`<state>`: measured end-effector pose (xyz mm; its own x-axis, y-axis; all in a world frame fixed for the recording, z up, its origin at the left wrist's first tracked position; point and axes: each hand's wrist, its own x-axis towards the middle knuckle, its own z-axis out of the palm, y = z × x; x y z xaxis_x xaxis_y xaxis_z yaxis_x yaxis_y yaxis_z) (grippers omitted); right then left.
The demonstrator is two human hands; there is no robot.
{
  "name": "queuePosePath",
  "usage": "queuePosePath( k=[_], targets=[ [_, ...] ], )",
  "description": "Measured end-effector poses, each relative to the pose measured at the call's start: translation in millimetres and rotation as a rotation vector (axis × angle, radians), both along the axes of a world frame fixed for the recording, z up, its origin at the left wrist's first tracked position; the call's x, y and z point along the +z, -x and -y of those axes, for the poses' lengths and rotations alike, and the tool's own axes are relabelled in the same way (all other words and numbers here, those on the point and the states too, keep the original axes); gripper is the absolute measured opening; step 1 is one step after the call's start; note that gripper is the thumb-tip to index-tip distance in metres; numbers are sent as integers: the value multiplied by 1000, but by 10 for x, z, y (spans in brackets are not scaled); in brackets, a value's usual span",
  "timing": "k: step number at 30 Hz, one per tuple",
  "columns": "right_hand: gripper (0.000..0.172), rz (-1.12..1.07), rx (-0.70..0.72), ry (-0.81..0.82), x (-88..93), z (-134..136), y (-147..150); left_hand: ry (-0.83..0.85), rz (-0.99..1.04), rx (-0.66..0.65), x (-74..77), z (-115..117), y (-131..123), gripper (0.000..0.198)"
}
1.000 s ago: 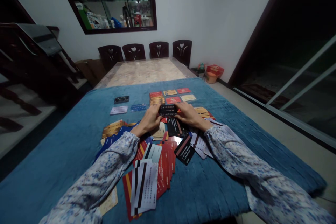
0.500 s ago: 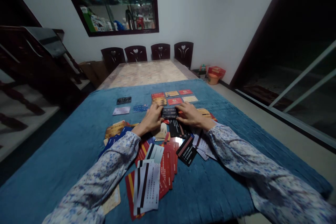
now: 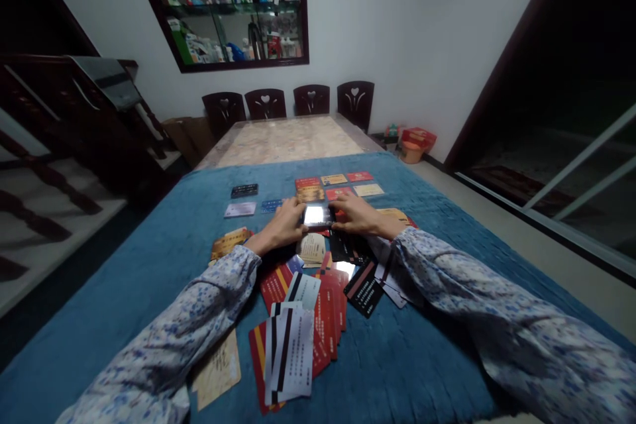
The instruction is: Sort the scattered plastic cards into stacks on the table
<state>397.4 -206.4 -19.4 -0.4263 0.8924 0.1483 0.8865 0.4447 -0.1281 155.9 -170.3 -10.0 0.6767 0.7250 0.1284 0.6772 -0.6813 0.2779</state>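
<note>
Both my hands hold one black card (image 3: pixel 318 215) by its ends, just above the blue cloth (image 3: pixel 124 278); its face glares white with reflected light. My left hand (image 3: pixel 283 228) pinches the left end and my right hand (image 3: pixel 360 217) the right end. Under and in front of them lies a loose heap of cards (image 3: pixel 318 305), red, black, white and tan. Beyond the hands, sorted cards lie in rows: red and tan ones (image 3: pixel 338 185), a blue one (image 3: pixel 271 205), a pale one (image 3: pixel 240 210) and a black one (image 3: pixel 244 191).
The blue cloth covers the near end of a long table; bare marble top (image 3: pixel 283 139) shows beyond, with several dark chairs (image 3: pixel 288 103) at the far end. A wall cabinet (image 3: pixel 233 6) hangs above. Stairs stand at left, a glass door at right.
The black card has tipped flatter between my hands and now catches the light. The view has shifted a little, so everything sits further right in the picture.
</note>
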Motion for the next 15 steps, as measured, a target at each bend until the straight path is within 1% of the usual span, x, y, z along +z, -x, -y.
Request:
queuePosePath(
  k=[5,8,15],
  targets=[
    [43,79,15,21,128,-57,222,-22,-44,44,-3,-58,186,36],
    [45,108,38,17,185,-114,350,-34,-58,66,3,-92,313,40],
    [45,125,70,16,258,-293,648,-46,4,87,67,-156,621,45]
  ],
)
